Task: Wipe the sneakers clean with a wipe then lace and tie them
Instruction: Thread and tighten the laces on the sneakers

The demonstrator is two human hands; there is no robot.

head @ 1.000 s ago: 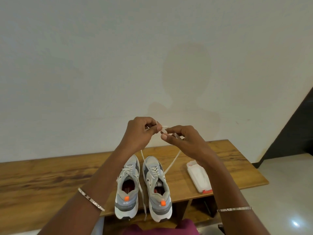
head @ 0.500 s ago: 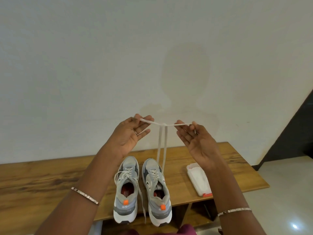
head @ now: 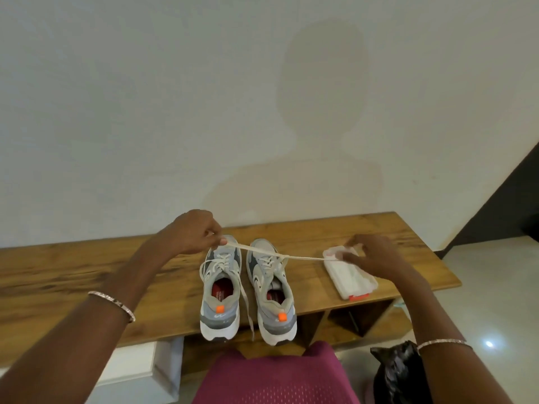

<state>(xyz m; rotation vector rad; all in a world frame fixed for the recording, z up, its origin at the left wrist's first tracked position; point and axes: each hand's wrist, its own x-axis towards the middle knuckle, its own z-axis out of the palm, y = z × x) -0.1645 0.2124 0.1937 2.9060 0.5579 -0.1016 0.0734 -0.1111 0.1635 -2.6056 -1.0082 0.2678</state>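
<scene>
Two grey and white sneakers stand side by side on the wooden bench (head: pixel 73 275), heels towards me. The left sneaker (head: pixel 220 290) has a loose lace end hanging over the bench's front edge. From the right sneaker (head: pixel 271 290) a white lace (head: pixel 303 258) stretches taut sideways in both directions. My left hand (head: pixel 194 236) pinches one lace end above the left sneaker's toe. My right hand (head: pixel 370 259) pinches the other end, over the wipes pack.
A white wipes pack (head: pixel 350 277) with an orange tab lies on the bench right of the sneakers. A black bag (head: pixel 393 374) sits on the floor at lower right. A white box (head: pixel 137 371) stands under the bench at left. The wall is close behind.
My hands dropped from high above the sneakers and pulled apart, drawing the crossed lace down onto the right sneaker. The view tilted down.
</scene>
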